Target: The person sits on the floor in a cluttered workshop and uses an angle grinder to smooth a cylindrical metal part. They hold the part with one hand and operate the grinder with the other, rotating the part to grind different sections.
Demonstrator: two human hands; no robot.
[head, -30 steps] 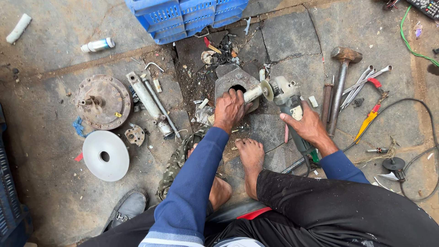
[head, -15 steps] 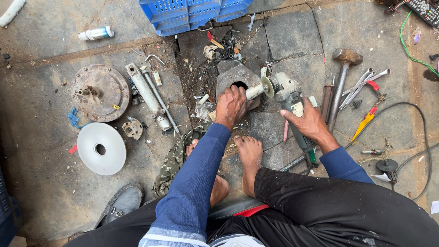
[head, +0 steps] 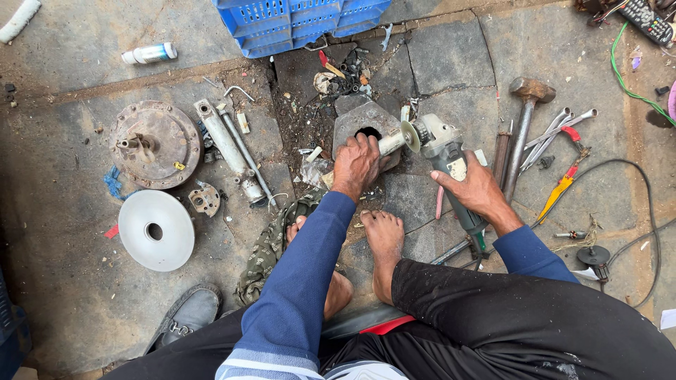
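Both hands work: left hand [head: 357,163] fingers clamp the grey metal housing [head: 355,121] steady, right hand [head: 477,188] fingers grip the angle grinder [head: 443,144] at three o'clock.

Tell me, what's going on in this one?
A person sits on the stone ground with bare feet forward. The right hand grips an angle grinder, its disc against a short metal tube. The left hand steadies that tube over a grey metal housing with a round hole. A hammer, pliers and a white disc lie around.
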